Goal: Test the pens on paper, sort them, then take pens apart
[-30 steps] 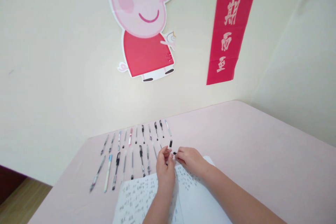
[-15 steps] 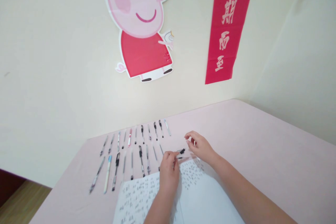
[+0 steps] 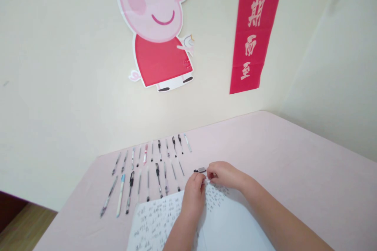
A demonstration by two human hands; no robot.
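Both my hands meet over the far edge of an open notebook [image 3: 224, 223] covered in handwriting. My left hand [image 3: 194, 190] is closed in a pinch on a pen [image 3: 200, 170], whose dark end sticks out to the left above my knuckles. My right hand [image 3: 225, 175] is closed too, its fingertips pinching the same pen's other end. Just left of my hands, two rows of several pens [image 3: 147, 168] lie side by side on the pink table [image 3: 279, 157].
The table stands against a cream wall. On the wall hang a pink cartoon pig cut-out [image 3: 160, 27] and a red banner with white characters [image 3: 255, 27]. A second wall closes the right side. Wooden floor [image 3: 20, 229] shows at the lower left.
My right hand had lifted away toward the far right half a second ago; it has come back to the pen in my left hand. The pen's dark end now points left.
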